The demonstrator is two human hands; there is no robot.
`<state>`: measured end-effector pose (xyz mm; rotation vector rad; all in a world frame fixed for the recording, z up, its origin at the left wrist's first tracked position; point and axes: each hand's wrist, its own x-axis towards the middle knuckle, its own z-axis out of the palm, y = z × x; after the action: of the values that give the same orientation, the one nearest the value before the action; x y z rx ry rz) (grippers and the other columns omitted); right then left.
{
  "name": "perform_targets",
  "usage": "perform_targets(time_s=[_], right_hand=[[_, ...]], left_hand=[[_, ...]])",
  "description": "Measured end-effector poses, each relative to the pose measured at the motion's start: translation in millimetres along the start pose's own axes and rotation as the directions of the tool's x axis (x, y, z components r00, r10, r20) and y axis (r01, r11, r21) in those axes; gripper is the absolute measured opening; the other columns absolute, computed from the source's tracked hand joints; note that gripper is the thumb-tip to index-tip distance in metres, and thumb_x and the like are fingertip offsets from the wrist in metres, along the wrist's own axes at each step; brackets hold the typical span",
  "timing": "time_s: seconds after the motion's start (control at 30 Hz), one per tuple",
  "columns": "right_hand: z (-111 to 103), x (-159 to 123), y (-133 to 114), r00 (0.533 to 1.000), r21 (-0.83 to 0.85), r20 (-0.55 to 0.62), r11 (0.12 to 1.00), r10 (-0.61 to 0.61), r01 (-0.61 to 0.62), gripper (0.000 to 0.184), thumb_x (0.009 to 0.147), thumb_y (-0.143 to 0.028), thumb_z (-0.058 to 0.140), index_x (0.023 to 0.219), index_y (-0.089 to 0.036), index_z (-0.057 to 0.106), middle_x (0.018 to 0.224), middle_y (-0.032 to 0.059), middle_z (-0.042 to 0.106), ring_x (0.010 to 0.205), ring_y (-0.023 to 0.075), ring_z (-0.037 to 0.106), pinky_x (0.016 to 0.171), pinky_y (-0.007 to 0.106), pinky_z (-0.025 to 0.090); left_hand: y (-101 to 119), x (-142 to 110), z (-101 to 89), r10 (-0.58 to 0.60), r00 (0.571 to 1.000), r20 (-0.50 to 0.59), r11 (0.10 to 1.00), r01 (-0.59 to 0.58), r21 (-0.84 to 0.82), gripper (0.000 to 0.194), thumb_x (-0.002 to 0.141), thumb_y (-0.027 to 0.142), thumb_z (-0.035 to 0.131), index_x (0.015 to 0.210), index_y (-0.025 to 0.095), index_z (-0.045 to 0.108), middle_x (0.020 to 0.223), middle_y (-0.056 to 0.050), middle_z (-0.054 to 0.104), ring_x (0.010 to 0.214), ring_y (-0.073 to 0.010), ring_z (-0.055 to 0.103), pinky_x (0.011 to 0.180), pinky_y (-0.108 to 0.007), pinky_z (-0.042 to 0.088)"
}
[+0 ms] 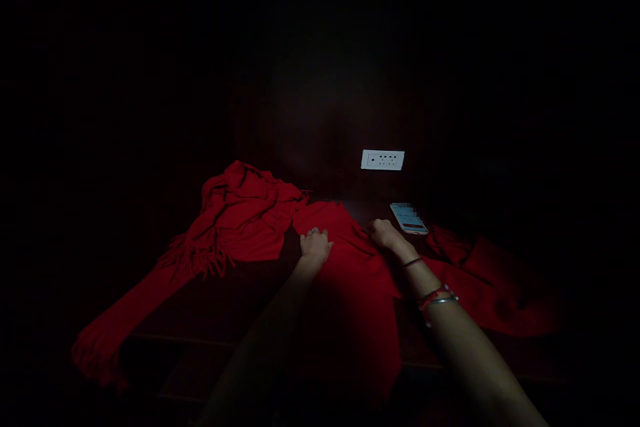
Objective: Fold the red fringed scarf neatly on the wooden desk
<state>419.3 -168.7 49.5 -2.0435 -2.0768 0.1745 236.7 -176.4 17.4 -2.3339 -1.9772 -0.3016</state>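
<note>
A red garment (350, 307) lies spread over the dark tabletop, with one part hanging over the front edge and another stretching off to the right. My left hand (316, 245) rests on its upper part, fingers spread flat, a ring on one finger. On the garment's right upper edge, my right hand (385, 233) is closed with the fingers curled in, seemingly pinching the red cloth; the fingertips are partly hidden. To the left of both hands lies a crumpled red scarf (250, 213) with fringe, one fringed end trailing over the table's front edge.
A phone (409, 219) with a lit screen lies just beyond my right hand. A white socket panel (383, 160) is set in the dark wall behind. More red cloth (500, 267) lies in shadow at the right. The surroundings are mostly black.
</note>
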Motion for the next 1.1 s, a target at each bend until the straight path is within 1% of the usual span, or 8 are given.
perform_targets(time_s=[0.1, 0.17, 0.4, 0.57, 0.67, 0.77, 0.9, 1.1], right_hand=[[0.5, 17.4, 1.2, 0.996, -0.047, 0.025, 0.995, 0.090, -0.089, 0.024, 0.073, -0.018, 0.051, 0.089, -0.009, 0.066, 0.093, 0.0192, 0.063, 0.085, 0.0212, 0.060, 0.065, 0.022, 0.043], [3.4, 30.6, 2.7, 0.992, -0.046, 0.053, 0.992, 0.116, -0.114, 0.023, 0.072, -0.020, 0.053, 0.089, -0.010, 0.066, 0.093, 0.0162, 0.064, 0.084, 0.0193, 0.060, 0.063, 0.020, 0.043], [22.4, 61.2, 1.5, 0.978, -0.037, 0.110, 0.984, 0.175, -0.172, 0.025, 0.069, -0.021, 0.058, 0.090, -0.011, 0.066, 0.093, 0.0115, 0.065, 0.084, 0.0157, 0.061, 0.059, 0.015, 0.044], [28.6, 60.4, 18.9, 0.964, -0.070, 0.073, 0.965, 0.257, -0.252, 0.034, 0.070, -0.020, 0.051, 0.101, -0.008, 0.061, 0.100, 0.0175, 0.061, 0.088, 0.0205, 0.060, 0.062, 0.022, 0.046], [24.7, 57.6, 29.1, 0.956, -0.104, 0.073, 0.956, 0.282, -0.274, 0.034, 0.069, -0.019, 0.052, 0.100, -0.008, 0.061, 0.096, 0.0180, 0.062, 0.084, 0.0216, 0.061, 0.060, 0.024, 0.046], [14.8, 63.1, 29.7, 0.969, -0.136, 0.061, 0.963, 0.241, -0.231, 0.032, 0.067, -0.018, 0.055, 0.097, -0.010, 0.062, 0.094, 0.0173, 0.063, 0.085, 0.0227, 0.060, 0.063, 0.026, 0.045], [0.3, 82.6, 16.5, 0.998, -0.149, 0.004, 0.987, 0.058, -0.057, 0.029, 0.075, -0.019, 0.046, 0.099, -0.011, 0.061, 0.101, 0.0150, 0.060, 0.093, 0.0206, 0.056, 0.070, 0.024, 0.042], [10.4, 110.3, -7.0, 0.977, -0.181, -0.004, 0.961, -0.212, 0.208, 0.034, 0.077, -0.021, 0.047, 0.110, -0.018, 0.054, 0.111, 0.0108, 0.052, 0.098, 0.0174, 0.051, 0.079, 0.022, 0.038]], left_hand=[[-4.6, 3.2, 0.1, 0.013, 0.999, 0.029, 1.000, -0.014, 0.010, 0.029, 0.082, 0.034, 0.042, 0.100, 0.018, 0.058, 0.104, -0.012, 0.055, 0.098, -0.0227, 0.051, 0.081, -0.036, 0.040], [-5.7, 4.7, 1.6, 0.015, 0.999, 0.030, 1.000, -0.016, 0.005, 0.031, 0.083, 0.034, 0.040, 0.104, 0.018, 0.056, 0.109, -0.012, 0.053, 0.100, -0.0220, 0.050, 0.082, -0.035, 0.039], [-9.7, 11.5, 10.4, -0.075, 0.945, 0.318, 0.993, 0.101, -0.067, 0.057, 0.083, 0.051, 0.019, 0.134, 0.026, 0.017, 0.141, -0.006, 0.012, 0.128, -0.0285, 0.010, 0.100, -0.049, 0.014], [-8.2, 11.1, 9.1, -0.116, 0.930, 0.347, 0.991, 0.130, -0.017, 0.060, 0.080, 0.053, 0.026, 0.133, 0.026, 0.023, 0.140, -0.006, 0.014, 0.126, -0.0335, 0.011, 0.099, -0.054, 0.007], [-1.2, 5.3, 6.7, -0.093, 0.952, 0.292, 0.995, 0.096, 0.005, 0.057, 0.080, 0.052, 0.029, 0.130, 0.023, 0.032, 0.135, -0.011, 0.029, 0.122, -0.0348, 0.025, 0.097, -0.053, 0.012], [0.9, 4.5, 3.3, -0.014, 0.999, 0.038, 1.000, 0.015, -0.022, 0.047, 0.085, 0.043, 0.026, 0.120, 0.019, 0.044, 0.121, -0.013, 0.046, 0.109, -0.0287, 0.042, 0.093, -0.045, 0.025], [-15.7, 27.5, -0.7, 0.021, 0.970, -0.242, 0.998, -0.034, -0.049, 0.036, 0.086, 0.030, 0.028, 0.115, 0.019, 0.045, 0.122, -0.010, 0.043, 0.107, -0.0223, 0.043, 0.089, -0.036, 0.033], [-50.5, 86.4, 13.5, 0.086, 0.992, -0.096, 0.981, -0.101, -0.165, 0.032, 0.086, 0.026, 0.032, 0.113, 0.017, 0.047, 0.118, -0.008, 0.048, 0.103, -0.0173, 0.048, 0.084, -0.027, 0.039]])
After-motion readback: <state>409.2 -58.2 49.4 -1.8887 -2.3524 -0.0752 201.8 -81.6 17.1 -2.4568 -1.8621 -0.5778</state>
